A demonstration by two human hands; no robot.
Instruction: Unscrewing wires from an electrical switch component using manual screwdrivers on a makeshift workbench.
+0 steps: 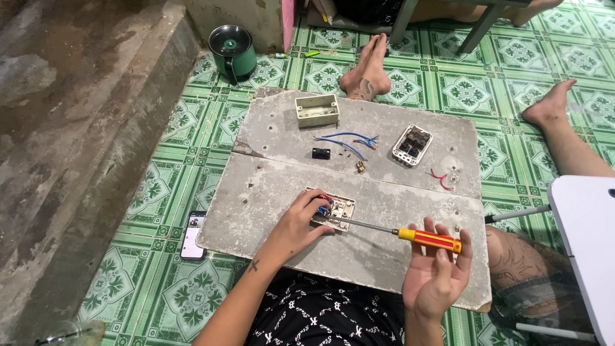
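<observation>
Two hands on the job right now. My left hand [301,221] is pinching down on the switch plate [333,211], fingers curled onto it near the front edge of the board [269,186], about the middle. My right hand [435,272] is half open, palm up, with the screwdriver [410,234] resting across loosely curled fingers, more cradled than gripped, and the tip is in at the plate's right side.

As for progress, I'd say it's midway at best. The plate lies back side up with red and blue wire ends at it under my fingers, so some wiring looks in. Still loose on the board: the beige box [317,110] by the back edge, blue wires [349,142] in the middle, a small black part [321,153], a brass bit [360,167], a second white module [412,145] toward the back right, and a red wire scrap [441,179] near the right edge. Nothing's mounted in the box yet, as far as I can tell.
</observation>
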